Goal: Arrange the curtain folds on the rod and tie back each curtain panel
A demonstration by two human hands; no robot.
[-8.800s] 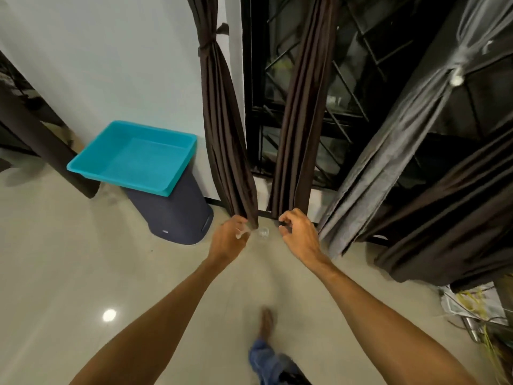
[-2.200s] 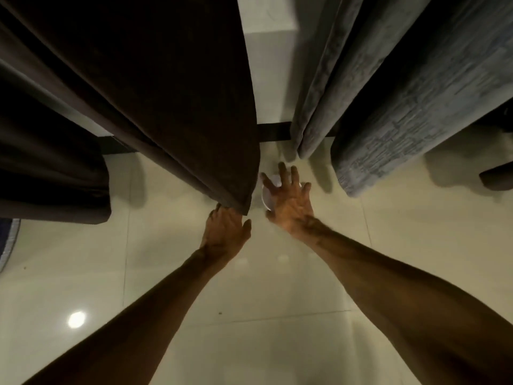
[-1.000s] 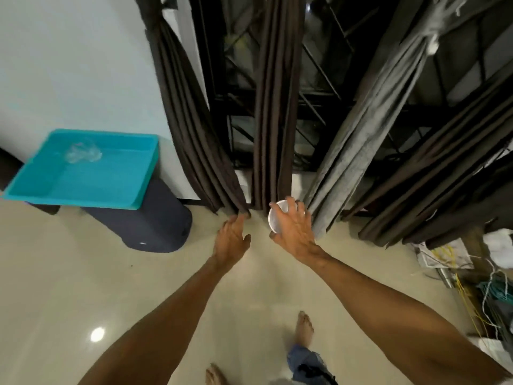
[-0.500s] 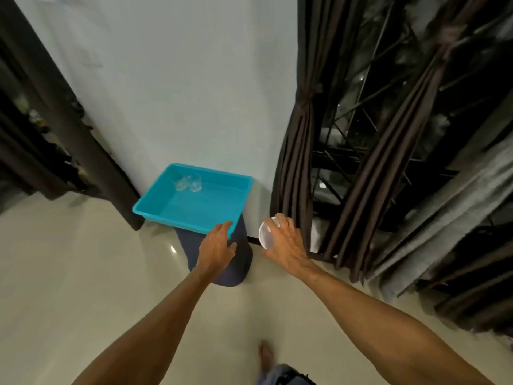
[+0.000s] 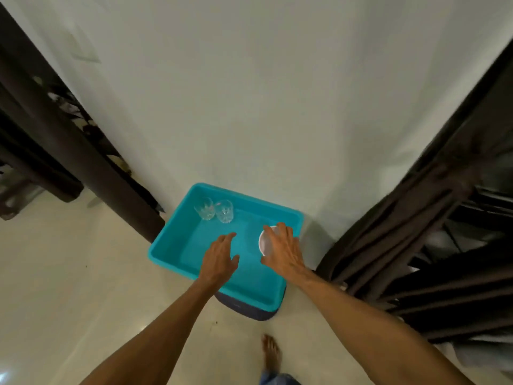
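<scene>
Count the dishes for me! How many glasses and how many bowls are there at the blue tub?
Clear glasses: 2, standing in the turquoise tub
White bowl: 1, held by the right hand over the tub
Total: 3

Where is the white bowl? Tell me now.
Head view, right of centre: the white bowl is held in the right grip, over the right end of the teal tub, right of the two glasses.
</scene>
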